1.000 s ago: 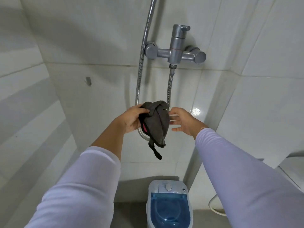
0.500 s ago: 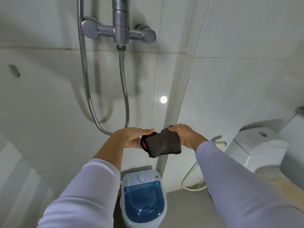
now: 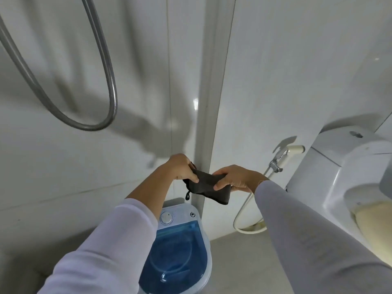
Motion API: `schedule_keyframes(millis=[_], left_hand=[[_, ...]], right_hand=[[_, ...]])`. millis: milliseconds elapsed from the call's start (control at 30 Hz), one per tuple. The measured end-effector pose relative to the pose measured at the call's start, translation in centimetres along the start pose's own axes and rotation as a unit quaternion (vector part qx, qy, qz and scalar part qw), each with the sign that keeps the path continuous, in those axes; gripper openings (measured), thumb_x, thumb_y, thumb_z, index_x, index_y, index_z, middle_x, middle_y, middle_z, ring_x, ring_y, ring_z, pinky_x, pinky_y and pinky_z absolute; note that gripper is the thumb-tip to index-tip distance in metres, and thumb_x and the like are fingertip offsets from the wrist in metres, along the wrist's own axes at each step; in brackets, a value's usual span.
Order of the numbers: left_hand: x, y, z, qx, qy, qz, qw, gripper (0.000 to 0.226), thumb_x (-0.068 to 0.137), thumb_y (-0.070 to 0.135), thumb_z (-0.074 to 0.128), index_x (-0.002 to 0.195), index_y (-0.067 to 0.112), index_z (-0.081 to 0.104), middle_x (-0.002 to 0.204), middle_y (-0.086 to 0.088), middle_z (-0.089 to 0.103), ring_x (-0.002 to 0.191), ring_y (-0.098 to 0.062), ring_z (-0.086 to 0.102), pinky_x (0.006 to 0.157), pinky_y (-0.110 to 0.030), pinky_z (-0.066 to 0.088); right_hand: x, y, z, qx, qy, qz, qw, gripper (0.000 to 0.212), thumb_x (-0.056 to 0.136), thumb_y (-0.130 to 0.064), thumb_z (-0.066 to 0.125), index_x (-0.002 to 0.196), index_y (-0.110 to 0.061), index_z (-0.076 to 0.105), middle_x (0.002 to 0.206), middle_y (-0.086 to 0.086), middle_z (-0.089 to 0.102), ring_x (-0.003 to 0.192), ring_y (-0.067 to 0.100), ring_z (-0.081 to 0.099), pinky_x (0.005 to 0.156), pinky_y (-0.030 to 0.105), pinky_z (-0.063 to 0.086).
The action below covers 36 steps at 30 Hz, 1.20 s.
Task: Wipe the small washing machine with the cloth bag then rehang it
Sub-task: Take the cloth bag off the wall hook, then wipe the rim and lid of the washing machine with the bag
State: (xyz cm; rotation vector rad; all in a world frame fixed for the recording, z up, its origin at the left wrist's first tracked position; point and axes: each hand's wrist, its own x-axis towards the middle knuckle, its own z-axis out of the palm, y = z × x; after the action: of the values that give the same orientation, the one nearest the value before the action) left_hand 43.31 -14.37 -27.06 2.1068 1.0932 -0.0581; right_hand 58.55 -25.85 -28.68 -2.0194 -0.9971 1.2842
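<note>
1. The cloth bag [image 3: 206, 186] is dark and bunched flat, held in the air above the small washing machine [image 3: 180, 247], not touching it.
2. The left hand [image 3: 180, 168] pinches the bag's left end, thumb and fingers closed on the fabric; a short cord loop dangles below that end.
3. The right hand [image 3: 235, 179] clamps the bag's right end, thumb on top and fingers curled under it.
4. The washing machine stands on the floor below the hands, its blue translucent lid closed and its dial at the back, partly hidden by the left sleeve [image 3: 110, 247].
5. Judged from this, the bag is off its hanger and in hand, so fetching is done. Wiping appears not yet begun, though the blur leaves any wet streaks on the lid unreadable.
6. Left to do: lower the bag onto the machine, wipe it, and rehang the bag; no hook shows above the machine here.
</note>
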Motion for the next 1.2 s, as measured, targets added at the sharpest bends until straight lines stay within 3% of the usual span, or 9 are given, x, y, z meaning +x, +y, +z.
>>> schedule_keyframes(millis=[167, 300, 400, 600, 800, 900, 967, 1100, 1200], left_hand=[[4.5, -4.8, 4.3, 0.022, 0.054, 0.022, 0.998, 0.037, 0.071, 0.032, 0.079, 0.099, 0.009, 0.070, 0.098, -0.005, 0.068, 0.083, -0.015, 0.057, 0.057, -0.017, 0.041], [6.7, -8.8, 7.5, 0.007, 0.086, 0.038, 0.996, 0.044, 0.074, 0.040, 0.074, 0.108, 0.015, 0.067, 0.110, 0.001, 0.064, 0.090, -0.013, 0.053, 0.072, -0.020, 0.040], [7.5, -11.1, 10.1, -0.005, 0.118, 0.048, 0.992, 0.034, 0.077, 0.044, 0.069, 0.096, 0.016, 0.067, 0.090, 0.000, 0.064, 0.081, -0.017, 0.057, 0.062, -0.021, 0.042], [5.8, -12.4, 14.8, -0.012, 0.201, 0.039, 0.979, 0.034, 0.083, 0.045, 0.061, 0.087, 0.011, 0.060, 0.069, 0.001, 0.054, 0.081, -0.021, 0.054, 0.055, -0.020, 0.040], [1.3, -11.9, 17.4, -0.174, 0.173, -0.032, 0.969, 0.075, 0.089, 0.066, 0.036, 0.123, 0.000, 0.051, 0.115, -0.010, 0.059, 0.092, -0.023, 0.054, 0.078, -0.030, 0.041], [-0.7, -11.7, 18.1, -0.278, 0.106, -0.042, 0.954, 0.102, 0.076, 0.082, 0.019, 0.132, 0.003, 0.049, 0.129, -0.011, 0.058, 0.112, -0.028, 0.058, 0.101, -0.037, 0.043], [-1.7, -11.6, 18.5, -0.326, 0.047, -0.019, 0.944, 0.102, 0.081, 0.079, 0.012, 0.134, 0.000, 0.047, 0.143, -0.014, 0.047, 0.129, -0.034, 0.048, 0.109, -0.040, 0.038], [-3.1, -11.5, 18.4, -0.412, -0.058, 0.023, 0.909, 0.095, 0.089, 0.069, 0.007, 0.129, -0.005, 0.052, 0.139, -0.017, 0.049, 0.120, -0.033, 0.053, 0.091, -0.033, 0.047], [-2.8, -12.3, 18.1, -0.435, -0.010, 0.031, 0.900, 0.084, 0.093, 0.064, 0.012, 0.125, 0.000, 0.057, 0.133, -0.015, 0.053, 0.115, -0.032, 0.056, 0.090, -0.037, 0.049]], right_hand=[[6.1, 5.6, 2.5, -0.001, 0.034, -0.010, 0.999, 0.028, 0.078, -0.005, 0.070, 0.104, -0.007, 0.064, 0.102, 0.012, 0.065, 0.093, 0.024, 0.061, 0.079, 0.027, 0.054], [9.5, 9.5, 4.4, 0.052, 0.065, -0.052, 0.995, 0.035, 0.076, -0.013, 0.073, 0.109, -0.006, 0.066, 0.102, 0.011, 0.068, 0.095, 0.025, 0.062, 0.082, 0.030, 0.053], [11.1, 11.8, 6.6, 0.132, 0.110, -0.096, 0.980, 0.030, 0.076, -0.013, 0.071, 0.105, -0.006, 0.065, 0.103, 0.017, 0.069, 0.092, 0.028, 0.064, 0.086, 0.036, 0.054], [10.6, 14.1, 11.1, 0.203, 0.180, -0.118, 0.955, 0.012, 0.082, -0.011, 0.066, 0.092, -0.010, 0.061, 0.090, 0.012, 0.065, 0.075, 0.023, 0.063, 0.072, 0.035, 0.055], [8.1, 15.8, 13.6, 0.263, 0.122, -0.068, 0.955, 0.030, 0.089, -0.028, 0.061, 0.108, -0.006, 0.059, 0.108, 0.018, 0.065, 0.098, 0.032, 0.064, 0.091, 0.045, 0.054], [7.0, 16.2, 14.4, 0.291, 0.023, -0.094, 0.952, 0.054, 0.087, -0.056, 0.051, 0.118, -0.013, 0.060, 0.117, 0.015, 0.065, 0.111, 0.030, 0.063, 0.099, 0.045, 0.050], [6.3, 16.3, 14.7, 0.287, -0.005, -0.110, 0.952, 0.063, 0.081, -0.063, 0.052, 0.123, -0.015, 0.058, 0.121, 0.011, 0.063, 0.114, 0.029, 0.062, 0.102, 0.045, 0.048], [5.8, 17.0, 14.8, 0.320, 0.016, -0.122, 0.939, 0.056, 0.083, -0.034, 0.067, 0.129, -0.006, 0.052, 0.126, 0.017, 0.062, 0.116, 0.031, 0.060, 0.103, 0.047, 0.046], [5.8, 17.5, 14.4, 0.369, 0.038, -0.128, 0.920, 0.048, 0.088, -0.005, 0.061, 0.134, -0.002, 0.046, 0.129, 0.020, 0.057, 0.116, 0.032, 0.057, 0.092, 0.043, 0.052]])
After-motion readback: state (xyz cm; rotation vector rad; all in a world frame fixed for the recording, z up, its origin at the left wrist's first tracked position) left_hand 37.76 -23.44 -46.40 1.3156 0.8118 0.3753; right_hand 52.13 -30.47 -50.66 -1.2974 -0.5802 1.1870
